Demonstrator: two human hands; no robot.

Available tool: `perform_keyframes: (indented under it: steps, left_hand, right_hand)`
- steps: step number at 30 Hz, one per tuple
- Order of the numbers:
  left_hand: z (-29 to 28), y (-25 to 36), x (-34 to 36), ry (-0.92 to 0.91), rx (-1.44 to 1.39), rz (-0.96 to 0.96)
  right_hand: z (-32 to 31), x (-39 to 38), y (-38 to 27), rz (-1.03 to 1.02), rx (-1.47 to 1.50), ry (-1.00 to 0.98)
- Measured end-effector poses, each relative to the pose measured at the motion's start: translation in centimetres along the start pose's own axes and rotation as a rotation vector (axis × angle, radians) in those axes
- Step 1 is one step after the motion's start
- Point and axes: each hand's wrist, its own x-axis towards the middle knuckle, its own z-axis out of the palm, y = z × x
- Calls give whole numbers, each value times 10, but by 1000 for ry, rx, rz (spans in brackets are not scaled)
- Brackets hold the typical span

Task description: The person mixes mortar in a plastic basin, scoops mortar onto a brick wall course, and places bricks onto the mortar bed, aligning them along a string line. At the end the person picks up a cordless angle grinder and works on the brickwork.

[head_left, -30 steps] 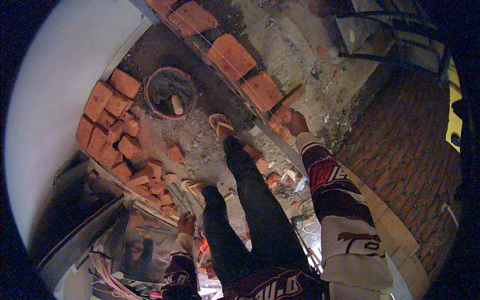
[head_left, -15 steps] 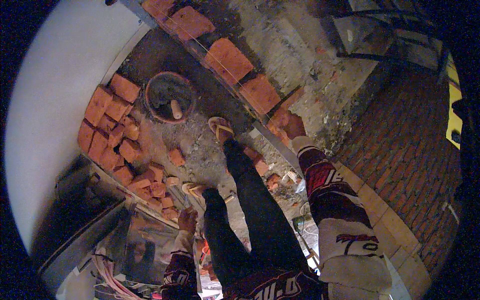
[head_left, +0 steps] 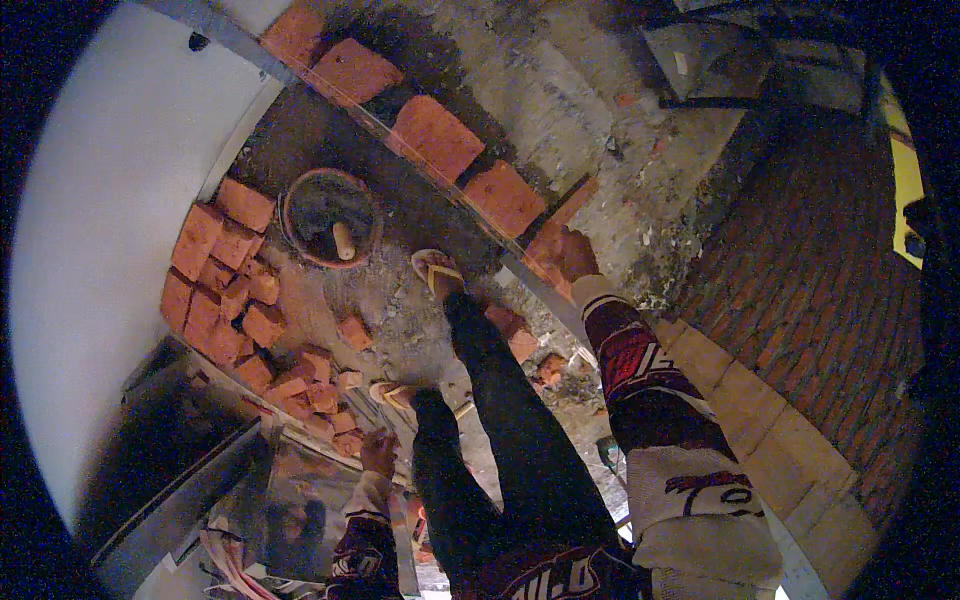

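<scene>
My right hand (head_left: pixel 577 255) is closed on a red brick (head_left: pixel 546 252) at the near end of a diagonal row. Farther along that row lie more bricks, among them a large one (head_left: pixel 437 138) and the one nearest my hand (head_left: pixel 503 197). A thin string (head_left: pixel 375 128) runs along the row's left edge. Low on the left, my left hand (head_left: pixel 379 452) hangs beside my leg with its fingers curled. What it holds, if anything, is too dark to make out. A heap of broken bricks (head_left: pixel 318 392) lies just beyond it.
A round mortar pan (head_left: pixel 281 215) with a rounded tan piece in it stands on the dirt floor. Stacked bricks (head_left: pixel 198 240) line the white wall (head_left: pixel 110 200) at left. My sandalled feet are between pan and heap. Brick paving (head_left: pixel 790 300) and a dark metal frame (head_left: pixel 760 65) are at right.
The view has shifted slightly, so the row sits farther left and the pan lower. My right hand stays at the end brick; my left hand remains low with curled fingers.
</scene>
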Motion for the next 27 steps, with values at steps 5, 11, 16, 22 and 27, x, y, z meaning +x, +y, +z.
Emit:
perform_keyframes:
  steps: [5,11,16,22,27]
  left_hand:
    - [-7,-5,10,-129,516,486]
    - [-7,53,-24,0,37,27]
    - [-10,94,-26,6,155,13]
    - [4,93,-33,-42,184,168]
    - [29,96,-33,-47,270,136]
  right_hand:
    - [-3,2,1,-84,-51,-52]
    - [10,27,10,-120,-108,-224]
    - [55,98,34,-282,198,174]
    - [53,117,-3,-283,325,88]
    - [28,93,-22,-295,333,34]
